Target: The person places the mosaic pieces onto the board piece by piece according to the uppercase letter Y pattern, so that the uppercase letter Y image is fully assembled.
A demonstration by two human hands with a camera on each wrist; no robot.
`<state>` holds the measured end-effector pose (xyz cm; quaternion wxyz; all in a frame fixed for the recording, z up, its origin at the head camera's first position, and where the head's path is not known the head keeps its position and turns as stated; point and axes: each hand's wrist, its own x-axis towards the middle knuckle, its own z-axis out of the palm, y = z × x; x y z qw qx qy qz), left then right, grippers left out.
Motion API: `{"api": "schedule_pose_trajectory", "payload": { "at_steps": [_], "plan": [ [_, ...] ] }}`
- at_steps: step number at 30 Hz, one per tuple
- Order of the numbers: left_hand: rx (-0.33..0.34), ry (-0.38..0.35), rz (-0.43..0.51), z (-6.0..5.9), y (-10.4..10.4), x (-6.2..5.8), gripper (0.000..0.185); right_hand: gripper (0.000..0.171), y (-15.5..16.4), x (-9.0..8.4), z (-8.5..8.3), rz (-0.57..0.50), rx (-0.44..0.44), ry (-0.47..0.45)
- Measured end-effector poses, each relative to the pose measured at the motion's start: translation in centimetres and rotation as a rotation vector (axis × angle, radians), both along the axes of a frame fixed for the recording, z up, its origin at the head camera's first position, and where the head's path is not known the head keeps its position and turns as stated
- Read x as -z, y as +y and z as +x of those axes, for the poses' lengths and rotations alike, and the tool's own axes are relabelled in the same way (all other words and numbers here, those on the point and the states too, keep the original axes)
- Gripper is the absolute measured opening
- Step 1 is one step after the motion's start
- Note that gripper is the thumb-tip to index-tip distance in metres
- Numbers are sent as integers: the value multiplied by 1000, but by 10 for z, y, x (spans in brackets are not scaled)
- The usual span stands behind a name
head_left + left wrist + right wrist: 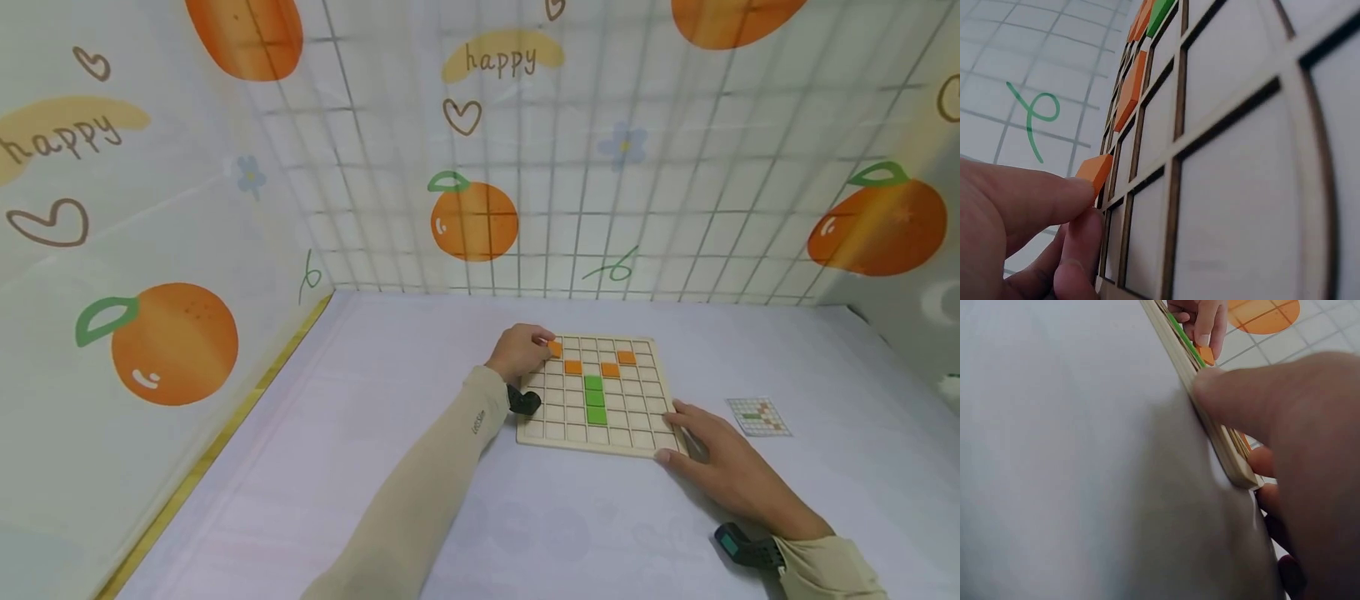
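Note:
A square wooden grid board point(564, 429) lies on the white-covered table. At its far left corner my left hand point(517, 352) pinches an orange square tile point(1095, 169) between thumb and fingers; the tile is tilted above its cell in the left wrist view. Three more orange tiles point(611, 370) sit in cells of the two far rows. A column of three green tiles point(595, 398) runs down the middle. My right hand point(723, 462) holds the near right corner of the board, thumb on the front edge and fingers along the right side.
A small printed card point(759, 417) with a coloured grid pattern lies to the right of the board. Behind the table point(420, 350) hangs a sheet point(375, 167) printed with oranges, with a wire grid showing through it.

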<state>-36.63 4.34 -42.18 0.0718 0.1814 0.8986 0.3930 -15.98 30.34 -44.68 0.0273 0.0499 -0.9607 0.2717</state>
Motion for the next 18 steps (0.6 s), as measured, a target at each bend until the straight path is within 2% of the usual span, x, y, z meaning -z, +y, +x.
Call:
{"api": "schedule_pose_trajectory", "payload": {
  "at_steps": [7,12,18],
  "plan": [
    [14,32,-19,-2,2,2,27,78,0,-5,-1,6,9,-2],
    [-6,30,-35,-2,3,4,25,79,-1,-3,-1,-1,6,-5],
    [2,49,-78,-2,3,8,25,79,-1,-1,0,2,4,-5]
  ]
}}
